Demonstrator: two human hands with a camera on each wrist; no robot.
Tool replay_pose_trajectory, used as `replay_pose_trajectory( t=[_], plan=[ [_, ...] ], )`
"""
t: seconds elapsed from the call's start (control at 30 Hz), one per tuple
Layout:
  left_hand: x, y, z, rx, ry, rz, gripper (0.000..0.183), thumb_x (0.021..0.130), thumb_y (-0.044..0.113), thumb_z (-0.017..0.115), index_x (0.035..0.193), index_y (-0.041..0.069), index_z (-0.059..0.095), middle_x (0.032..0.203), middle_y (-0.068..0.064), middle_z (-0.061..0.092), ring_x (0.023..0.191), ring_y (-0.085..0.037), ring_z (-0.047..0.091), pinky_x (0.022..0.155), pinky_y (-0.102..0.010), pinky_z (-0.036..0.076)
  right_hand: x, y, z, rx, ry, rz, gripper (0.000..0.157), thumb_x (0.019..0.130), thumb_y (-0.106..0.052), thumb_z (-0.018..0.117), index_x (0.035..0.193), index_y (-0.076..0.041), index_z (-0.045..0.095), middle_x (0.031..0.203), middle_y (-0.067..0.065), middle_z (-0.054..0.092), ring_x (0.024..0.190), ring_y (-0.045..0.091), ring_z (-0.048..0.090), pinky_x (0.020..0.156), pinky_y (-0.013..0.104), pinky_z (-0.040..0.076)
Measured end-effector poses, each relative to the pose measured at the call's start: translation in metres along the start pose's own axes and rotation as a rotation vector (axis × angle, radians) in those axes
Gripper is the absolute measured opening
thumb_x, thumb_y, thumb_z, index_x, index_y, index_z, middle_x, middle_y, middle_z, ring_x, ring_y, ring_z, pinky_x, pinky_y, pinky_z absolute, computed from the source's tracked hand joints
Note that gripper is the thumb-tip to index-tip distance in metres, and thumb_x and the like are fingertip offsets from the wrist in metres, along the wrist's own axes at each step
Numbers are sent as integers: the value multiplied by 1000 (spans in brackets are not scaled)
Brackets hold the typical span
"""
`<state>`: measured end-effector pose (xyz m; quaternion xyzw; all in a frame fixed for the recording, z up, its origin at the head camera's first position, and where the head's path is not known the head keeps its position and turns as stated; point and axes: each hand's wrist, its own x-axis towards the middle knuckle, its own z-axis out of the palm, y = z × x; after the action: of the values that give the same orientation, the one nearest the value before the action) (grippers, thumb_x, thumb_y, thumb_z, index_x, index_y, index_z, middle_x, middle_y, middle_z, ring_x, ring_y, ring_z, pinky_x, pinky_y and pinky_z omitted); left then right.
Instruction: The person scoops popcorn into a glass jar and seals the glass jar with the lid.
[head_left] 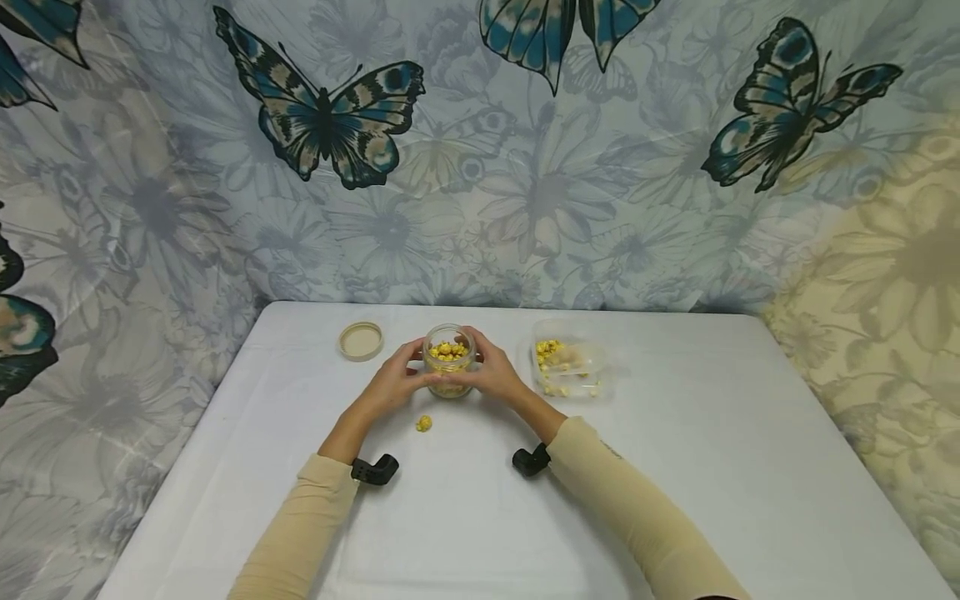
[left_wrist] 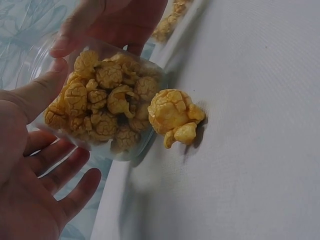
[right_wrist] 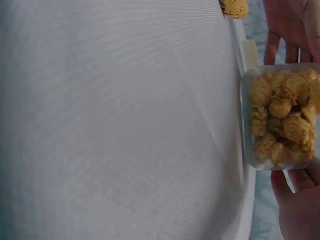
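Note:
A clear glass jar [head_left: 450, 388] with yellow popcorn [head_left: 448, 351] inside stands upright and uncapped near the table's far side. My left hand [head_left: 393, 381] holds it from the left, and my right hand [head_left: 492, 368] from the right. Both thumbs meet across its front. In the left wrist view, the left hand's lower fingers [left_wrist: 82, 192] spread loosely beside the glass. One loose popcorn piece [head_left: 423, 423] lies on the cloth just in front of the jar. The right wrist view shows the popcorn-filled jar [right_wrist: 246, 120] between both hands.
A round lid [head_left: 361, 342] with a tan rim lies left of the jar. To the right sits a clear plastic container [head_left: 592, 375] with more popcorn in it. White cloth covers the table [head_left: 465, 508], and a butterfly-print curtain [head_left: 540, 208] hangs behind.

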<state>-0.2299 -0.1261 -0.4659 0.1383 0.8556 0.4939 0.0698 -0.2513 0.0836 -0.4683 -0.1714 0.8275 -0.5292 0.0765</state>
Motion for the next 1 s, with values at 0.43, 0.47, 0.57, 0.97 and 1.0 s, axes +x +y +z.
replay_pose_trajectory(
  t=[0.43,0.47,0.57,0.97,1.0],
  plan=[
    [1,0,-3,-4,-37,9,77,91,35,69,152,8,32,149,-15,43,135,-34,44,107,-49,44,2,6,0,-26,27,-34,88,76,-25,85,150,-16,38,145,10,52,133,28,50,108,48,44],
    [1,0,-4,-8,-39,5,76,90,35,69,152,9,32,149,-15,43,135,-33,44,107,-49,44,1,6,0,-26,28,-44,88,76,-25,85,150,-15,38,144,11,52,132,29,50,108,48,44],
    [1,-1,-7,-32,-41,-4,75,90,32,71,151,10,34,148,-14,45,135,-34,44,108,-49,43,1,5,0,-21,22,-64,86,76,-23,85,149,-15,40,143,12,53,131,29,51,107,48,44],
    [-5,-6,-20,-37,-9,35,64,92,24,68,145,1,41,146,-21,47,131,-39,48,107,-53,43,0,7,2,-36,28,-76,82,75,-24,85,145,-18,44,139,13,57,128,28,54,104,48,46],
    [-4,-5,-22,-35,0,26,64,93,24,67,146,1,41,146,-21,47,131,-39,47,107,-54,42,0,6,2,-41,30,-73,82,75,-24,86,145,-18,44,139,12,57,128,28,54,104,48,46]
  ],
)
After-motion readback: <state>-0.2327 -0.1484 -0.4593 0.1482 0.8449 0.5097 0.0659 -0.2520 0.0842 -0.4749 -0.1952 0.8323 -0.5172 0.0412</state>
